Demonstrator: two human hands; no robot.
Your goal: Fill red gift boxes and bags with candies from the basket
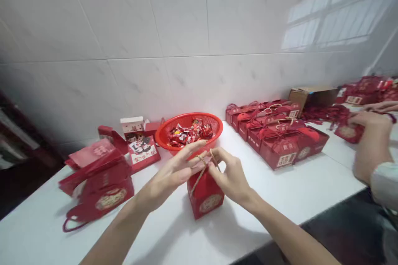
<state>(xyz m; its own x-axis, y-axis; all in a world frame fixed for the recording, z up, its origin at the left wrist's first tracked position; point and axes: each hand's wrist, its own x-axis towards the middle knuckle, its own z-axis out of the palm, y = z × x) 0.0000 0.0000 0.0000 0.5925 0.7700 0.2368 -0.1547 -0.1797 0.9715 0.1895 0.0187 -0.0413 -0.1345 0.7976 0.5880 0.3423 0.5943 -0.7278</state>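
Observation:
A small red gift box (205, 198) with a pale gold round emblem stands upright on the white table, between my hands. A twisted tan cord (197, 180) rises from its top in loops. My right hand (228, 174) is closed at the top of the box, with thumb and fingers pinching the cord. My left hand (174, 172) has its fingers stretched out and thumb apart, and the cord runs against its fingertips. Just behind, a red plastic basket (160, 138) holds red-wrapped candies (192, 132). The knot area is partly hidden by my fingers.
Left lie flattened red boxes (105, 186) and an opened carton with a printed picture (143, 149). Right stand rows of closed red gift boxes (280, 149) and a cardboard box (311, 97). At far right, another person's hands (373, 122) hold a red box. A tiled wall (192, 78) backs the table.

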